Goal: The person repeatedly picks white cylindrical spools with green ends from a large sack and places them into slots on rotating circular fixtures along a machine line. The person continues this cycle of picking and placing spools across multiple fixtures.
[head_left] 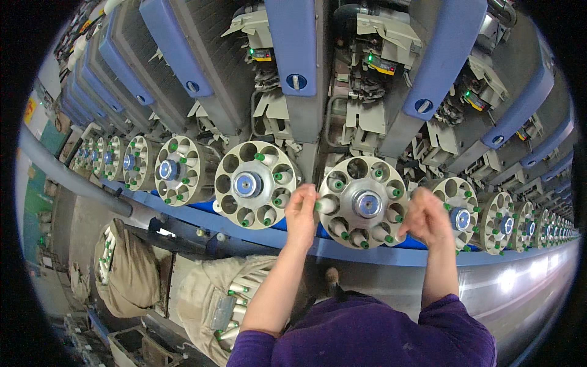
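Note:
A round cream magazine (367,160) with a ring of pockets faces me, holding several white yarn bobbins with green tips. My left hand (301,211) is at its left rim, fingers pinched at the green tip of one yarn bobbin (329,204) that lies in a left pocket. My right hand (427,215) hovers by the right rim, smeared by motion. Its fingertips point down toward a bobbin (382,234) in a lower right pocket; whether they hold anything does not show. A blue hub (368,204) sits in the magazine's middle.
Another magazine (229,164) stands close on the left, and more line the machine both ways. Below left, a cloth sack (199,287) and a second sack (137,263) hold bobbins. A blue rail (391,255) runs under the magazines; blue-fronted machine columns (293,49) rise behind.

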Motion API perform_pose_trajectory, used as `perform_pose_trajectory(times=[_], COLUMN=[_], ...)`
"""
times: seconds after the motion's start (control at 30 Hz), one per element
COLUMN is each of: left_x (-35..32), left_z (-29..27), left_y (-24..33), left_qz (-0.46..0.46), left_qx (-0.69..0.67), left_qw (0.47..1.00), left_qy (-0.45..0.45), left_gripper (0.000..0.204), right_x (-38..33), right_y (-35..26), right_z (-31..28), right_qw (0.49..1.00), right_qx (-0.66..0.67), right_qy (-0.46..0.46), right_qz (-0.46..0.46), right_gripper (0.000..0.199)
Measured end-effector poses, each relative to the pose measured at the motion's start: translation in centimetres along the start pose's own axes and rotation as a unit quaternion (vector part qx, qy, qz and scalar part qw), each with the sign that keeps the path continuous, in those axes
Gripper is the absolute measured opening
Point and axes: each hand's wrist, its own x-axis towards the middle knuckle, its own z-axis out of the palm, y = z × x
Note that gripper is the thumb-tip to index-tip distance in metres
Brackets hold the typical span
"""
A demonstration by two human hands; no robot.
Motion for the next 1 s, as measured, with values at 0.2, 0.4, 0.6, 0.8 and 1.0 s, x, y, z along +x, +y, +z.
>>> perform_pose_trajectory(times=[0.2,0.4,0.6,0.8,1.0], left_x=[-4.5,-15.5,-27.7,-32.3,-38.7], left_z=[-6.2,-18.2,-29.9,-33.3,-43.2], left_y=[-3.3,-8.1,-10.5,-10.2,-9.5], left_qz=[-0.020,-0.017,-0.503,-0.455,-0.342], left_qx=[0.140,0.583,0.585,0.452,0.003], left_qw=[0.990,0.802,0.636,0.767,0.700], left_qy=[0.028,0.129,-0.004,-0.041,0.627], left_gripper=[0.018,0.089,0.068,0.044,0.043], right_x=[0.5,2.9,4.4,5.9,7.3], right_y=[1.7,5.6,5.3,23.4,44.0], right_z=[-2.2,-3.9,-1.8,9.7,19.6], right_qw=[0.920,0.716,0.784,0.819,0.791], right_qx=[-0.247,-0.642,-0.600,-0.537,-0.496], right_qy=[0.300,0.192,0.159,-0.150,-0.231], right_qz=[-0.051,0.194,0.008,0.134,0.274], right_gripper=[0.017,0.025,0.022,0.019,0.035])
